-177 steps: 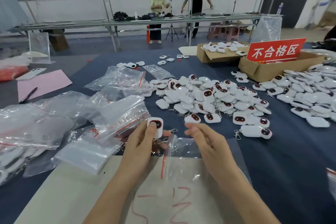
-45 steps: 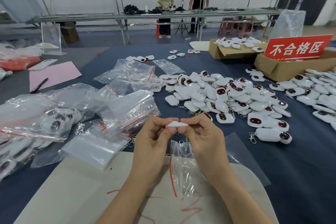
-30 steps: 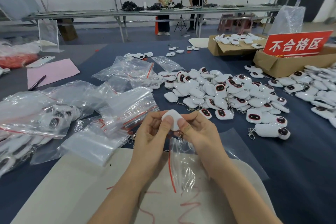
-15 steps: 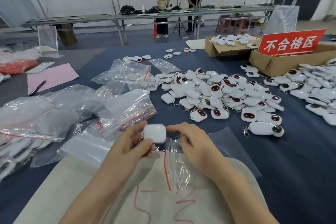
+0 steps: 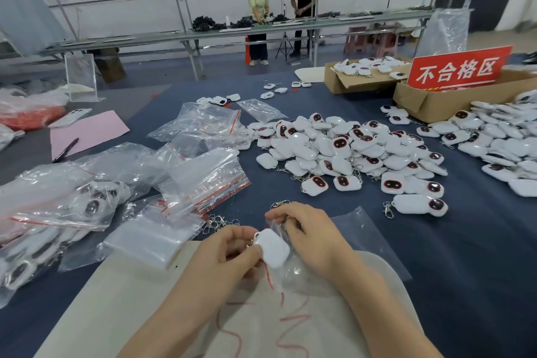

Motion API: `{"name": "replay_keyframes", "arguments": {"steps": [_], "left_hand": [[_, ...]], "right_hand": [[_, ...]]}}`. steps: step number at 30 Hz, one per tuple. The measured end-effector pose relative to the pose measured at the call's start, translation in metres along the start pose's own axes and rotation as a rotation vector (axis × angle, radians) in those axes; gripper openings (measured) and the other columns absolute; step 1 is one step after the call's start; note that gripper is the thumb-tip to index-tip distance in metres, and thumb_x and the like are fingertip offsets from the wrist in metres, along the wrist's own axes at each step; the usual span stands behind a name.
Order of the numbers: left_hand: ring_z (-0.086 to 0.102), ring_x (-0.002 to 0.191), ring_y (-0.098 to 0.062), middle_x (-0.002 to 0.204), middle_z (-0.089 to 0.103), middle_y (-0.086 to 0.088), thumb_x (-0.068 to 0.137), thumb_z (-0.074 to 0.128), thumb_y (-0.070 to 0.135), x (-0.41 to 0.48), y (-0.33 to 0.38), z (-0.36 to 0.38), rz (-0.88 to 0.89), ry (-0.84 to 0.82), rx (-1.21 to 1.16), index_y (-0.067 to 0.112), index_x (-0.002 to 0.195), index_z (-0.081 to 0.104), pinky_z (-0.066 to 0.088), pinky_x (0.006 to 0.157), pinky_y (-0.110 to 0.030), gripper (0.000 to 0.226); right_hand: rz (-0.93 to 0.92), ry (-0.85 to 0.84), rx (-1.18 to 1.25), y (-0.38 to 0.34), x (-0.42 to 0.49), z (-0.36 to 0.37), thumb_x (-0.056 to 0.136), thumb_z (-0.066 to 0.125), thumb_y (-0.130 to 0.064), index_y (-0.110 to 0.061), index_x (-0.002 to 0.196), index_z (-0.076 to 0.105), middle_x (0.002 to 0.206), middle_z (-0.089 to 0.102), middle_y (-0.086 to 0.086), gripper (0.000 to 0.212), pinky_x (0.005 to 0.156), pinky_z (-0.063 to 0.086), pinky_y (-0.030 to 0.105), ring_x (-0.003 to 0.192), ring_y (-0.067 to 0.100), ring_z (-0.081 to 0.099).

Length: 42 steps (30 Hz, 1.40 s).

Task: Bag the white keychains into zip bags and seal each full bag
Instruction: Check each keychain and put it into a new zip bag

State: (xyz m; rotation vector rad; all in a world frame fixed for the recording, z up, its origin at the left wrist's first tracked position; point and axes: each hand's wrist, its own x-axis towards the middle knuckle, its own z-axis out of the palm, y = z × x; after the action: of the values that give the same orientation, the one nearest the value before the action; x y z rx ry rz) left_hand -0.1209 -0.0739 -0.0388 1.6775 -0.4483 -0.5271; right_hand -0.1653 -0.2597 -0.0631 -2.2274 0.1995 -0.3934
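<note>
A dark blue surface (image 5: pixel 465 256) carries a heap of loose keychains (image 5: pixel 348 154) at centre and a stack of empty bags (image 5: pixel 203 177) to the left. Nearer the camera, the left hand (image 5: pixel 229 253) pinches a white keychain (image 5: pixel 273 248) at the mouth of a zip bag (image 5: pixel 293 273), whose rim the right hand (image 5: pixel 308 229) pinches.

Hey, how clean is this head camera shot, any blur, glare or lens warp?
Head view: fairly sharp around the left hand holding the white keychain at the zip bag pinched by the right hand; wide-angle warp bows the far table and stretches the edges; soft glare on the bag pile; light even, shadows faint.
</note>
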Motion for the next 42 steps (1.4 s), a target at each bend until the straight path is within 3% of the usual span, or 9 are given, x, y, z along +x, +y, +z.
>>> {"name": "replay_keyframes", "arguments": {"steps": [6, 9, 16, 21, 25, 28, 31, 36, 42], "left_hand": [[0.066, 0.097, -0.017, 0.107, 0.071, 0.007, 0.092, 0.065, 0.005, 0.003, -0.012, -0.011, 0.300, -0.062, 0.457, 0.032, 0.094, 0.066, 0.052, 0.087, -0.036, 0.028], [0.060, 0.100, -0.008, 0.106, 0.064, 0.017, 0.085, 0.058, 0.002, 0.005, -0.012, -0.011, 0.450, -0.057, 0.648, 0.043, 0.097, 0.065, 0.043, 0.082, -0.018, 0.043], [0.053, 0.066, -0.003, 0.110, 0.075, 0.008, 0.096, 0.039, -0.011, -0.011, -0.009, -0.008, 0.218, -0.153, 0.350, 0.027, 0.113, 0.051, 0.039, 0.061, -0.016, 0.043], [0.066, 0.107, -0.010, 0.107, 0.072, 0.009, 0.097, 0.057, 0.010, -0.021, -0.006, 0.005, 0.272, -0.199, 0.350, 0.026, 0.123, 0.054, 0.048, 0.093, -0.025, 0.030], [0.058, 0.124, -0.004, 0.118, 0.068, 0.020, 0.088, 0.050, 0.009, -0.020, -0.002, 0.014, 0.212, -0.344, 0.271, 0.032, 0.139, 0.045, 0.046, 0.095, -0.019, 0.056], [0.061, 0.111, 0.006, 0.110, 0.071, 0.023, 0.094, 0.055, 0.020, -0.018, -0.002, 0.015, 0.280, -0.352, 0.354, 0.043, 0.142, 0.040, 0.045, 0.089, -0.015, 0.055], [0.066, 0.106, -0.010, 0.115, 0.068, 0.006, 0.084, 0.068, 0.051, -0.016, -0.006, 0.019, 0.256, -0.285, 0.373, 0.048, 0.137, 0.043, 0.054, 0.090, -0.035, 0.059], [0.062, 0.072, -0.008, 0.088, 0.066, 0.003, 0.093, 0.067, 0.017, -0.011, -0.011, 0.029, 0.252, -0.119, 0.314, 0.044, 0.093, 0.057, 0.050, 0.068, -0.024, 0.029], [0.060, 0.074, -0.009, 0.084, 0.067, 0.010, 0.095, 0.048, 0.014, -0.010, -0.002, 0.024, 0.363, -0.073, 0.406, 0.041, 0.091, 0.049, 0.045, 0.068, -0.019, 0.027]], "right_hand": [[0.025, 0.029, 0.069, -0.002, -0.003, -0.001, 0.094, 0.041, 0.003, -0.025, 0.108, 0.074, 0.092, 0.061, -0.032, 0.046, 0.078, 0.037, 0.005, 0.086, -0.014, 0.055], [0.026, 0.032, 0.062, -0.003, -0.003, -0.001, 0.094, 0.042, 0.003, -0.026, 0.107, 0.075, 0.091, 0.062, -0.030, 0.046, 0.078, 0.037, 0.004, 0.090, -0.013, 0.056], [0.014, -0.068, -0.114, -0.005, -0.001, -0.004, 0.100, 0.041, -0.006, -0.028, 0.121, 0.070, 0.110, 0.062, -0.015, 0.042, 0.095, 0.039, 0.021, 0.104, -0.001, 0.052], [0.083, -0.112, -0.215, -0.011, 0.001, -0.005, 0.100, 0.038, -0.011, -0.031, 0.108, 0.070, 0.111, 0.059, -0.011, 0.039, 0.099, 0.040, 0.032, 0.112, 0.011, 0.050], [0.151, -0.091, -0.206, -0.016, -0.001, -0.008, 0.094, 0.040, -0.012, -0.035, 0.084, 0.063, 0.088, 0.051, -0.019, 0.034, 0.086, 0.043, 0.031, 0.095, 0.005, 0.050], [0.176, -0.120, -0.227, -0.018, -0.001, -0.012, 0.092, 0.040, -0.013, -0.036, 0.081, 0.059, 0.084, 0.048, -0.017, 0.032, 0.078, 0.038, 0.028, 0.089, 0.007, 0.050], [0.200, -0.108, -0.263, -0.022, -0.002, -0.014, 0.090, 0.043, -0.014, -0.035, 0.083, 0.058, 0.090, 0.052, -0.016, 0.026, 0.081, 0.043, 0.032, 0.094, 0.014, 0.058], [0.216, 0.014, -0.262, -0.023, -0.004, -0.016, 0.090, 0.042, -0.016, -0.030, 0.090, 0.059, 0.100, 0.065, -0.010, 0.023, 0.085, 0.049, 0.037, 0.090, 0.020, 0.061], [0.194, 0.078, -0.058, -0.023, -0.004, -0.016, 0.089, 0.042, -0.013, -0.030, 0.093, 0.062, 0.096, 0.068, -0.014, 0.026, 0.086, 0.051, 0.036, 0.086, 0.010, 0.061]]}}
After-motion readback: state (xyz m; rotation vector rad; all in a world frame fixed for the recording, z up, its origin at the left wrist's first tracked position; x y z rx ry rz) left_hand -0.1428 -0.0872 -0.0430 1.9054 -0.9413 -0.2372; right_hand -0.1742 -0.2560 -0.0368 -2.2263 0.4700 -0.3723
